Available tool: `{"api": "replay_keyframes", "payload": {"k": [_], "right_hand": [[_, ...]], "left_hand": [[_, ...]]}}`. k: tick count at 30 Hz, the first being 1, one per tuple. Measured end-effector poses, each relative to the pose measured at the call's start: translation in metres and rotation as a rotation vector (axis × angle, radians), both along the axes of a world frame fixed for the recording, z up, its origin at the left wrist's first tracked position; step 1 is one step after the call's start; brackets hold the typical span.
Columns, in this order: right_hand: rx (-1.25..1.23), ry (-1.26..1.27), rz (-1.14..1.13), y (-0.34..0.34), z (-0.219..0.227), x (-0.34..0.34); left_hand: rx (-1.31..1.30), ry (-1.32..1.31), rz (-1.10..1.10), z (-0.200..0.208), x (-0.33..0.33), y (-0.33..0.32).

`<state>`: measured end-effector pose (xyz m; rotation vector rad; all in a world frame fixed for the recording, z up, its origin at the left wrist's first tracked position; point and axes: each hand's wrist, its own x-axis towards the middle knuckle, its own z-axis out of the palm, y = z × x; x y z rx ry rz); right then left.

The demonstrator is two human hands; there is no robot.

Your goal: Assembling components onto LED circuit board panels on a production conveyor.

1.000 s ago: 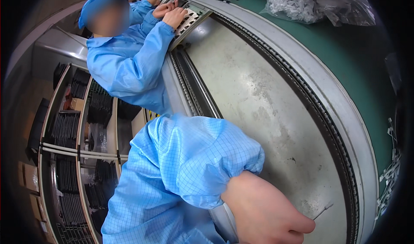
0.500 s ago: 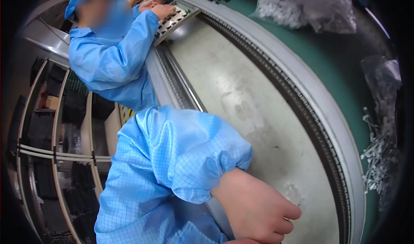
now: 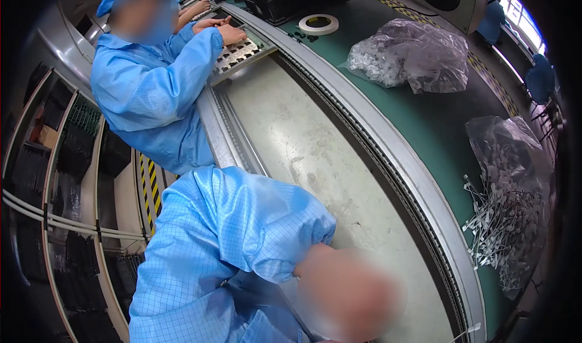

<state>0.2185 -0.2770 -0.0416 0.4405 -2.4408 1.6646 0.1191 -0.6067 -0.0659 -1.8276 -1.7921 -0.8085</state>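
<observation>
My left hand (image 3: 351, 294) reaches in from the lower edge, in a blue checked sleeve (image 3: 242, 221) with a gathered cuff. It is over the near end of the conveyor, above the pale board (image 3: 291, 143) between the rails. The hand is smeared, so its fingers and anything in them cannot be made out. My right hand is not in view.
At the far left a co-worker in blue (image 3: 151, 88) works over a tray of small dark parts (image 3: 242, 55). Right of the rail (image 3: 388, 124) lie a tape roll (image 3: 318, 24), a crumpled plastic bag (image 3: 412, 58) and a bag of white-ended wires (image 3: 503, 215). Racks (image 3: 79, 221) stand left.
The view has tilted, showing more of the right-hand bench, including a black bin and the wire bag. My left hand has shifted slightly left and its curled fingers are now smeared.
</observation>
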Motion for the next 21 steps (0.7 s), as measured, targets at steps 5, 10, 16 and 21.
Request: {"api": "replay_keyframes", "payload": {"k": [5, 10, 16, 21], "right_hand": [[0.052, -0.015, -0.064, -0.001, 0.009, 0.016], [-0.026, -0.076, -0.007, -0.012, 0.007, 0.011], [-0.06, -0.416, 0.052, -0.013, 0.001, 0.006], [0.173, 0.707, 1.141, 0.038, -0.046, -0.035]], "left_hand": [[-0.056, -0.497, -0.223, 0.016, -0.009, 0.006], [0.061, -0.013, -0.04, 0.009, -0.012, 0.007], [-0.027, -0.442, -0.186, 0.015, -0.013, 0.003], [0.064, -0.54, -0.108, 0.022, -0.011, 0.021]]}}
